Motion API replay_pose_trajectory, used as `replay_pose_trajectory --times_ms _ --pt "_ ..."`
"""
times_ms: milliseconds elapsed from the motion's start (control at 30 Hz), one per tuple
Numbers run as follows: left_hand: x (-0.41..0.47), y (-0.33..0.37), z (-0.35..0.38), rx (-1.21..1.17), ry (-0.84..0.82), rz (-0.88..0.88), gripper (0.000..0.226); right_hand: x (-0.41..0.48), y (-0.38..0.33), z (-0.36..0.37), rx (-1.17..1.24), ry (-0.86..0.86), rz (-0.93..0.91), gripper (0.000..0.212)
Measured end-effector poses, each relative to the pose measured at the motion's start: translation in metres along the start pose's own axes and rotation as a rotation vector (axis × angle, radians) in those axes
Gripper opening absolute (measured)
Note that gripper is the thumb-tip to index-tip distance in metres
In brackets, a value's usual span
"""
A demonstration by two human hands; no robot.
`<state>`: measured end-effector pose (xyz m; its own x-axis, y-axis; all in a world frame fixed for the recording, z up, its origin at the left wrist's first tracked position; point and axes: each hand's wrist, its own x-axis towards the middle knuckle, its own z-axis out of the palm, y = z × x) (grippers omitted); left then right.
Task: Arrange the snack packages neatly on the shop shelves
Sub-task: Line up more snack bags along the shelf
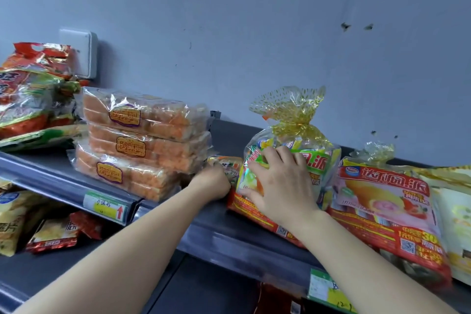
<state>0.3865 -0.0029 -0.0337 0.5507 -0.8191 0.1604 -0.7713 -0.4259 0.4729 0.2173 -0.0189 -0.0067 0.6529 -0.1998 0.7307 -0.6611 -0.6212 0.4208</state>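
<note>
Working along the dark grey metal top shelf [216, 234] now, mid-tidy. Pressing the right hand [280, 183] flat, fingers spread wide, against the front of the clear cellophane bag of green-and-yellow wrapped cakes [313, 158], gold-speckled top tied off, standing upright mid-shelf near the front edge. Reaching the left hand [214, 183] into the gap just left of that bag, touching a small green-printed packet [225, 162] lying low between the bag and the stack of three clear-wrapped orange cake slabs [142, 143]. Cannot tell whether pinching that packet or only nudging it, with the fingertips tucked out of sight behind the knuckles. Looks like the straightening step: steadying the tall bag while sorting out its small neighbour. Hemmed in on the right, touching, by a pink-and-red printed cake bag [382, 201] lying tilted.

Next, most likely: bracing the tall bag against tipping, drawing the little packet clear or squaring it up, then closing the gap and lining the fronts up along the edge.
</note>
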Motion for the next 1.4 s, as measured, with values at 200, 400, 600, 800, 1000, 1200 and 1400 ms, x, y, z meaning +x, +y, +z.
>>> replay_pose_trajectory --times_ms 200,400,600,800,1000,1200,1400 --pt "0.037 0.006 0.003 0.001 -0.085 -0.091 0.077 0.010 0.007 0.011 0.072 0.023 0.010 0.042" --pt "0.049 0.013 0.007 -0.045 -0.116 -0.088 0.057 0.011 0.006 0.015 0.093 0.024 0.036 0.040" --pt "0.053 0.015 0.008 -0.378 -0.076 -0.209 0.089 0.007 0.004 0.015 0.139 0.054 0.049 0.035" --pt "0.054 0.013 0.011 -0.748 -0.138 -0.205 0.050 0.002 0.004 0.013 0.200 0.092 0.055 0.031" --pt "0.037 0.038 -0.007 -0.632 0.220 0.127 0.057 -0.001 0.006 0.012 0.234 0.129 0.086 0.030" --pt "0.022 0.048 -0.037 -0.561 0.519 0.352 0.071 -0.001 0.005 0.017 0.201 0.111 0.082 0.033" --pt "-0.003 0.048 -0.076 -0.577 0.666 0.520 0.074 -0.002 0.006 0.019 0.273 0.159 0.129 0.035"
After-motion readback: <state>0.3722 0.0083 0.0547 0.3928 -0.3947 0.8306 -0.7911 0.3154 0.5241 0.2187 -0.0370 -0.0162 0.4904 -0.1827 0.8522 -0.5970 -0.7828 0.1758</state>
